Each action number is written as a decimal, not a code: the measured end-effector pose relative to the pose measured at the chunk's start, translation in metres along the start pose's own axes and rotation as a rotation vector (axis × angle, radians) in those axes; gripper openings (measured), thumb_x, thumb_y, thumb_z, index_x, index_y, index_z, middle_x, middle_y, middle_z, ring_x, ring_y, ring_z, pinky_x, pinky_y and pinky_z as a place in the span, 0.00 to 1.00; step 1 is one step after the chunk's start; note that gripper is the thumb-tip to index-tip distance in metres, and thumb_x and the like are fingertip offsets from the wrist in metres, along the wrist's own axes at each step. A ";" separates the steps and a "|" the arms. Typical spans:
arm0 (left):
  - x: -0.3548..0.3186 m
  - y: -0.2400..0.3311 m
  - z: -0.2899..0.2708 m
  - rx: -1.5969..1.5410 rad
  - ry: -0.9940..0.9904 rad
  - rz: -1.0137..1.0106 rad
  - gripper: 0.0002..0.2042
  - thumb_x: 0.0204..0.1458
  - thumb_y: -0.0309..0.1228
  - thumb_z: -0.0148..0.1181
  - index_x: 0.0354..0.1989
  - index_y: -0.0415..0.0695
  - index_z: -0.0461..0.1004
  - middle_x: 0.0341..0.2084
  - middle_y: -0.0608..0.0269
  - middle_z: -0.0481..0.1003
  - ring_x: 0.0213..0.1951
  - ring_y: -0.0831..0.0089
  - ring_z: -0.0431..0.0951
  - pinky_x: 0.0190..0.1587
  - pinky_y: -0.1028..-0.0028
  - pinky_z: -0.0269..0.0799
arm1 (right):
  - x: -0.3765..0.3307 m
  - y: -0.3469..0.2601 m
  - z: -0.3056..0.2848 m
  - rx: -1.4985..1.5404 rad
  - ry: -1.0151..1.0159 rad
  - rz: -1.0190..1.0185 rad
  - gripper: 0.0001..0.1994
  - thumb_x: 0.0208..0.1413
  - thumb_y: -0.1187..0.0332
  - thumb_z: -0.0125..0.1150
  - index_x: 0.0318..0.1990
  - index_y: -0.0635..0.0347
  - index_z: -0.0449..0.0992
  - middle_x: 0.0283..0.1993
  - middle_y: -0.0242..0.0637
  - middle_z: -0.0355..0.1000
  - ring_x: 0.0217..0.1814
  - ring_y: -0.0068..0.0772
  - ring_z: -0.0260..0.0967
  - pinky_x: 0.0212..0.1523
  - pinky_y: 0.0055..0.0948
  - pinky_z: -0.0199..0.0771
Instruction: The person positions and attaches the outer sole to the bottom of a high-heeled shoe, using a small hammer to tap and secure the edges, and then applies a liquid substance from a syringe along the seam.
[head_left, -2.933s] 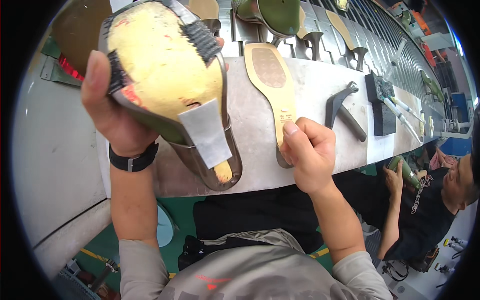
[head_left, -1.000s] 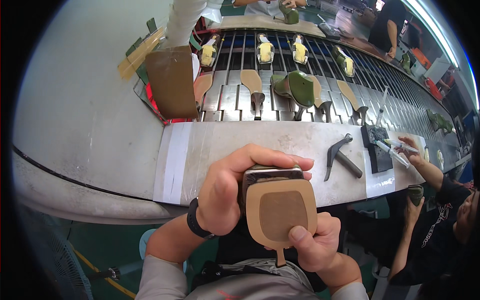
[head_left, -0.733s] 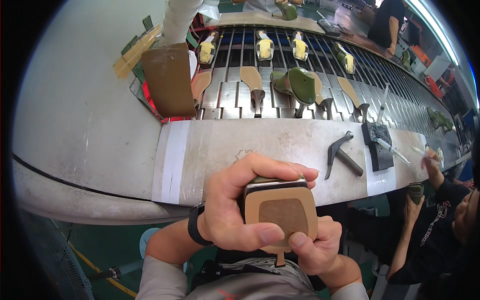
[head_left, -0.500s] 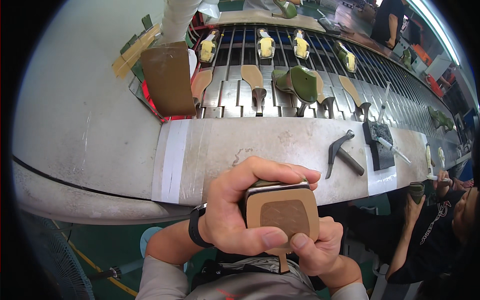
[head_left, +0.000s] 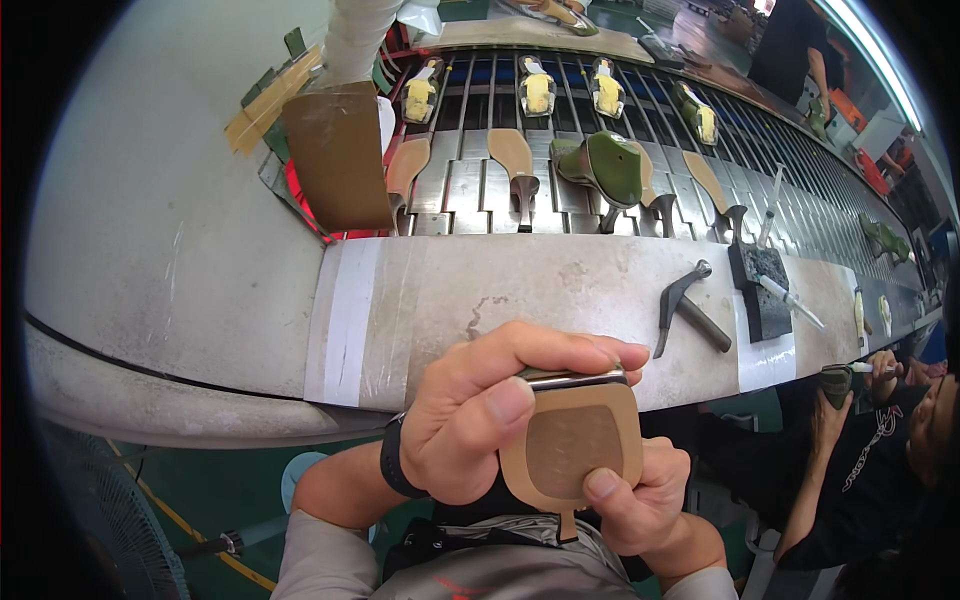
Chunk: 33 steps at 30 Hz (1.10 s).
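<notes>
Gripping shoe (head_left: 578, 380) w/ L hand (head_left: 462, 415), fingers over far edge; R hand (head_left: 642, 500) pinches sole (head_left: 570, 448), thumb on its face.

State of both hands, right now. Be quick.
Left hand: closed on the shoe, fingers across its top.
Right hand: closed on the sole, thumb on its face.

Shoe (head_left: 577, 380) mostly hidden behind the tan sole (head_left: 571, 445)
</notes>
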<state>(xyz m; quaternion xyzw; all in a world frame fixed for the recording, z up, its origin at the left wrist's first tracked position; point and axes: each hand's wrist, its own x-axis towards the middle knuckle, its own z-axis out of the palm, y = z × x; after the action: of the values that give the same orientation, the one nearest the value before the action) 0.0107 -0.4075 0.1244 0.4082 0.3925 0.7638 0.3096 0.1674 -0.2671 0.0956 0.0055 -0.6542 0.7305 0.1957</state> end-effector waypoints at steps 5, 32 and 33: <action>-0.001 0.018 0.011 0.002 0.089 -0.094 0.22 0.72 0.42 0.46 0.55 0.33 0.73 0.60 0.24 0.74 0.62 0.45 0.80 0.63 0.50 0.78 | -0.004 0.001 0.007 -0.029 0.027 -0.023 0.18 0.65 0.74 0.68 0.21 0.64 0.75 0.14 0.29 0.70 0.15 0.18 0.64 0.17 0.25 0.59; 0.062 -0.001 -0.028 0.229 -0.028 -0.009 0.26 0.74 0.43 0.54 0.66 0.29 0.74 0.52 0.50 0.84 0.53 0.73 0.84 0.57 0.74 0.79 | 0.040 -0.021 -0.036 0.232 0.048 0.259 0.22 0.74 0.57 0.59 0.48 0.76 0.80 0.34 0.49 0.82 0.28 0.33 0.82 0.28 0.31 0.84; 0.064 -0.001 -0.029 0.275 -0.042 0.000 0.26 0.75 0.43 0.53 0.66 0.29 0.74 0.52 0.51 0.84 0.52 0.74 0.84 0.56 0.75 0.79 | 0.041 -0.021 -0.037 0.231 0.046 0.262 0.22 0.74 0.57 0.59 0.48 0.76 0.80 0.34 0.49 0.82 0.28 0.33 0.82 0.28 0.31 0.84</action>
<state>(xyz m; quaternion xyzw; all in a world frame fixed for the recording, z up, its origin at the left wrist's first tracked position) -0.0447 -0.3662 0.1376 0.4627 0.4871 0.6939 0.2590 0.1447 -0.2189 0.1210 -0.0741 -0.5563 0.8201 0.1121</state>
